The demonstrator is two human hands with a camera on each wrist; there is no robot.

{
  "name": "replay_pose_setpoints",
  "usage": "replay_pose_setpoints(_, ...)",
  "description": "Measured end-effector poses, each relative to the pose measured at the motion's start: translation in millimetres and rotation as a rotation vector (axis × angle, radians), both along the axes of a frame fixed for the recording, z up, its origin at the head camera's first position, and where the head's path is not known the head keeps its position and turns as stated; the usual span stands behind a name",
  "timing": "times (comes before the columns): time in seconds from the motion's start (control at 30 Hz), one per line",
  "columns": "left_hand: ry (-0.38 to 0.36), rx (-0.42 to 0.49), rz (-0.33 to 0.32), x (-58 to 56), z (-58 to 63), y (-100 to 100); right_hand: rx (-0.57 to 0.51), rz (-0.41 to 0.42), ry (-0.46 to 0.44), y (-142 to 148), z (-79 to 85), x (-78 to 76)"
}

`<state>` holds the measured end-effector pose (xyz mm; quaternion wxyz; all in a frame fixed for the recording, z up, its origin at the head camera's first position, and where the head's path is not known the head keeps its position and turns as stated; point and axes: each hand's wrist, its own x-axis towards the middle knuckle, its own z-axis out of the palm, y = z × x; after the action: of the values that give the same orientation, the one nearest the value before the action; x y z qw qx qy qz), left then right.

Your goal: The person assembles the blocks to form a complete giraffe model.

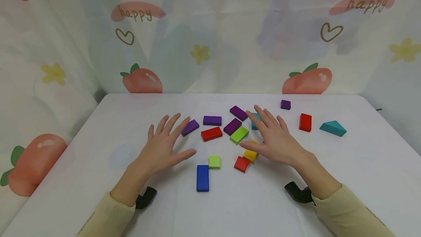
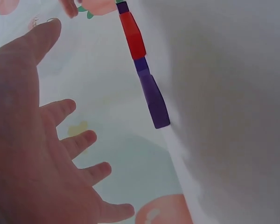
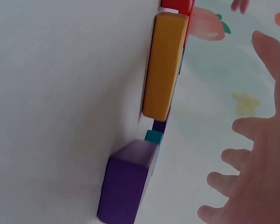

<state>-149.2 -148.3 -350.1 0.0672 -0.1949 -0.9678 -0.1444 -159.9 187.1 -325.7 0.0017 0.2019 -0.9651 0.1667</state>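
Colored wooden blocks lie scattered on the white table. My left hand [image 1: 162,148] hovers with spread fingers, its fingertips beside a purple block [image 1: 190,127] at the left of the group. Spread over the right part of the group, my right hand [image 1: 274,140] holds nothing and partly hides a teal block [image 1: 255,121] and a yellow block [image 1: 250,155]. Between the hands lie a red block [image 1: 212,134], a lime block [image 1: 239,135], a small lime block [image 1: 214,162] and a blue block [image 1: 202,178]. In the right wrist view, a purple block [image 3: 123,189] stands near the yellow one.
Farther right are a small purple block [image 1: 285,104], a red block [image 1: 305,122] and a teal triangular block [image 1: 333,128]. A printed curtain [image 1: 223,72] hangs behind the table [image 1: 75,178]. Black straps [image 1: 298,192] show at both wrists.
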Motion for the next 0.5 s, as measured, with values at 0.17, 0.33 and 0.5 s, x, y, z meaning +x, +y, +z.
replay_pose_setpoints(0.17,-0.003,0.063,-0.041,-9.2,-1.6,7,-0.008,0.026,0.010,-10,-2.6,-7.6)
replay_pose_setpoints(0.33,-0.009,0.140,-0.103,-21.1,-6.1,12,-0.050,0.056,0.028,-18,-4.4,-16.9)
replay_pose_setpoints(0.5,-0.028,0.207,-0.150,-31.1,-11.8,18,-0.085,0.062,0.023,-25,-4.1,-26.6)
